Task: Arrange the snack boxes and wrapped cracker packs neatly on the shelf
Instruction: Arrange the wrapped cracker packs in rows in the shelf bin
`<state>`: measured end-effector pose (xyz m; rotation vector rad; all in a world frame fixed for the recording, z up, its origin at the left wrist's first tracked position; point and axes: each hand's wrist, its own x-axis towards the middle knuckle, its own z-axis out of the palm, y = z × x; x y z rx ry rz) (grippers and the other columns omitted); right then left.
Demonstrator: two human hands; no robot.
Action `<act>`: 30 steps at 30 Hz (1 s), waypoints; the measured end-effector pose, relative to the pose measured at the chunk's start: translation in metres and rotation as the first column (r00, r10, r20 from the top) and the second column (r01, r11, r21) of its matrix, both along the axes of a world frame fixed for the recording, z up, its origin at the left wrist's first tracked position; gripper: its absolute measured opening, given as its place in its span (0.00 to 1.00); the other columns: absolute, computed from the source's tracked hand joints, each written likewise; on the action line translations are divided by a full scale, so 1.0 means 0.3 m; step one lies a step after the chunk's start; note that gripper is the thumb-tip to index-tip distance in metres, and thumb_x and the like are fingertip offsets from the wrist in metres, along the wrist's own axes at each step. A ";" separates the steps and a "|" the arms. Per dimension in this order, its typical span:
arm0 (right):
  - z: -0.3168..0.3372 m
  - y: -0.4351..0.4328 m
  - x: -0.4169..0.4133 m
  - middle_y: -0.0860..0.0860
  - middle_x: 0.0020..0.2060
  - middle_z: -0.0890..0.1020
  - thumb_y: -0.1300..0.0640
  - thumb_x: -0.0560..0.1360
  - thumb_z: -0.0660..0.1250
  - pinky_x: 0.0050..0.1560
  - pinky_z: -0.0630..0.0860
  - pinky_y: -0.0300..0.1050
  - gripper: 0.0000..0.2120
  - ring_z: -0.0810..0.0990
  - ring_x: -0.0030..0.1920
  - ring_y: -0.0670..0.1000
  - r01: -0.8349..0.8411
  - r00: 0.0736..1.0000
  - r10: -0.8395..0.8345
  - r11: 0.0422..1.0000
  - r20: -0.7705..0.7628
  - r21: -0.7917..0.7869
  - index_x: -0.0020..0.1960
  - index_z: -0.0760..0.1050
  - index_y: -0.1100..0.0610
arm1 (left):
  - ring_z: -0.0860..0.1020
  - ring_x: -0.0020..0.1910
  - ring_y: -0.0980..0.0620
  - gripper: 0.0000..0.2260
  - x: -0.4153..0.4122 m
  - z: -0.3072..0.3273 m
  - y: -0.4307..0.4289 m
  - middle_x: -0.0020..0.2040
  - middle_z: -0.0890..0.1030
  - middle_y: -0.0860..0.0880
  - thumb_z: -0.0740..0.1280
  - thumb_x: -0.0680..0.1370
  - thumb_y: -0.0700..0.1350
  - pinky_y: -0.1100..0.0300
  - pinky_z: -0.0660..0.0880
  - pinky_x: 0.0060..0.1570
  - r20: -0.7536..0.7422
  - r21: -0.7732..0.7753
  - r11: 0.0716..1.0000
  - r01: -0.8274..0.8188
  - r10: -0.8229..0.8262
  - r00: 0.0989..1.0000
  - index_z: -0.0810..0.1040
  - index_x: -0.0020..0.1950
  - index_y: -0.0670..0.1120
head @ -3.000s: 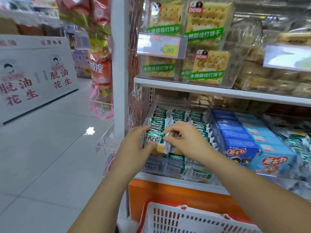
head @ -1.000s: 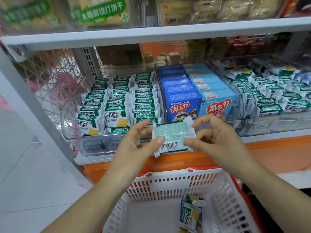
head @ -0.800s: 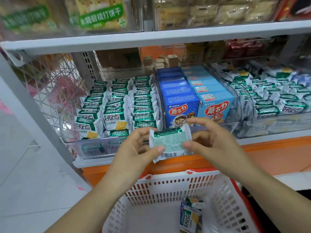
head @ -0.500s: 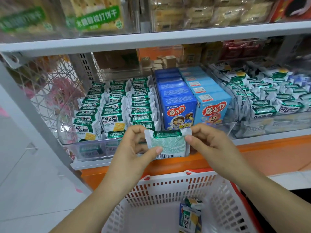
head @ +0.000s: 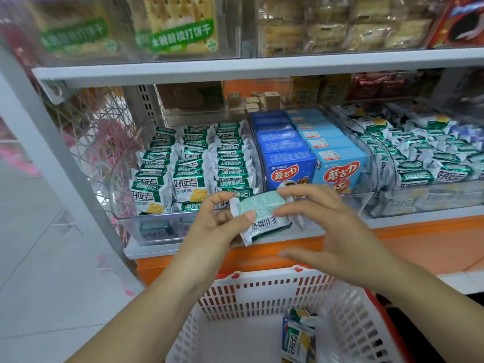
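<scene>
Centre frame, just before the shelf [head: 157,249] edge: wrapped cracker pack [head: 262,209], barcode up. Pinched at its left end by the left hand [head: 217,227]; touched at its right end by straight fingers of the right hand [head: 331,226], thumb apart below.

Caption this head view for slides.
Left hand pinches a green cracker pack, barcode up, right hand touching it, before the shelf bin, over a white basket.

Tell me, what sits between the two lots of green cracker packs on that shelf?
Two rows of blue snack boxes, dark beside light, in the head view.
</scene>
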<state>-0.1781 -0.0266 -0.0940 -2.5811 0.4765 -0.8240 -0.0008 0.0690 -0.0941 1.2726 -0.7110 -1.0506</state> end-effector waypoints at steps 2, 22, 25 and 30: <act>0.013 0.003 0.029 0.43 0.61 0.72 0.43 0.69 0.67 0.64 0.63 0.36 0.20 0.69 0.62 0.45 0.018 0.999 -0.023 0.988 -0.030 -0.155 0.59 0.72 0.45 | 0.74 0.48 0.45 0.22 0.011 0.016 0.009 0.48 0.76 0.42 0.72 0.63 0.44 0.51 0.73 0.51 -0.141 0.012 1.000 0.017 -0.015 0.990 0.72 0.55 0.51; 0.135 -0.036 0.590 0.49 0.59 0.78 0.53 0.75 0.69 0.57 0.69 0.40 0.17 0.75 0.59 0.49 0.119 0.892 -0.158 0.986 -0.423 -0.118 0.63 0.74 0.53 | 0.74 0.44 0.56 0.08 0.482 0.096 0.181 0.48 0.75 0.55 0.59 0.81 0.42 0.62 0.68 0.41 0.662 0.004 0.917 -0.400 0.297 0.688 0.73 0.58 0.51; 0.117 -0.056 0.609 0.49 0.54 0.76 0.50 0.74 0.70 0.56 0.71 0.44 0.15 0.75 0.55 0.50 0.091 0.841 -0.189 0.973 -0.507 -0.213 0.59 0.77 0.52 | 0.73 0.44 0.56 0.11 0.495 0.092 0.178 0.52 0.76 0.53 0.59 0.81 0.41 0.65 0.65 0.37 0.697 0.004 0.916 -0.402 0.286 0.657 0.74 0.62 0.50; 0.146 -0.048 0.631 0.46 0.52 0.79 0.43 0.73 0.69 0.55 0.68 0.46 0.15 0.75 0.55 0.49 0.045 0.775 -0.279 0.920 -0.567 -0.390 0.58 0.78 0.47 | 0.75 0.57 0.50 0.15 0.494 0.115 0.190 0.63 0.76 0.50 0.59 0.81 0.39 0.65 0.67 0.48 0.760 0.022 0.905 -0.426 0.262 0.595 0.73 0.66 0.49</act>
